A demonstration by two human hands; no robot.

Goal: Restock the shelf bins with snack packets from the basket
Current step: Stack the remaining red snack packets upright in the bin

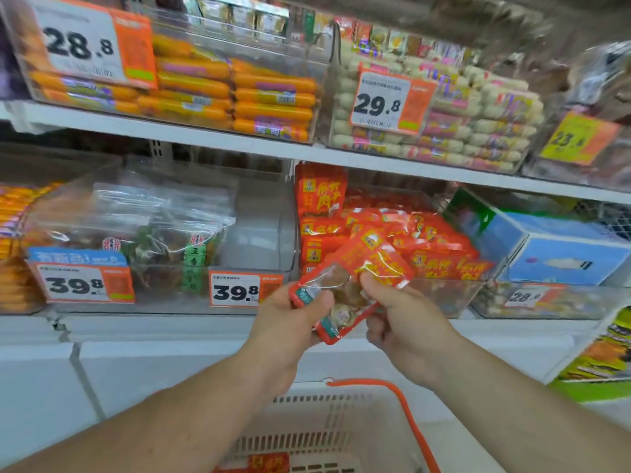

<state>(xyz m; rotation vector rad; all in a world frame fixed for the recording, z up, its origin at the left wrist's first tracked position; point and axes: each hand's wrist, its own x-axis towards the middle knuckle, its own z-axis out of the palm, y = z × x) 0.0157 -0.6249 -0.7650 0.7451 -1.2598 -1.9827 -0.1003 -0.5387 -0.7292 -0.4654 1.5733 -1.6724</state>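
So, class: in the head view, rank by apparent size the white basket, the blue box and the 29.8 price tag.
1. White basket, though nearest the camera.
2. Blue box.
3. 29.8 price tag.

You're facing white shelves (205, 139): clear bins (444, 298) sit on them; red packets (440, 254) fill one, labels probably unreadable.

Glossy film, clear plastic.
My packets (345, 288) crinkle shiny; bin (454, 295) is smooth clear plastic; basket (307, 425) matt plastic.
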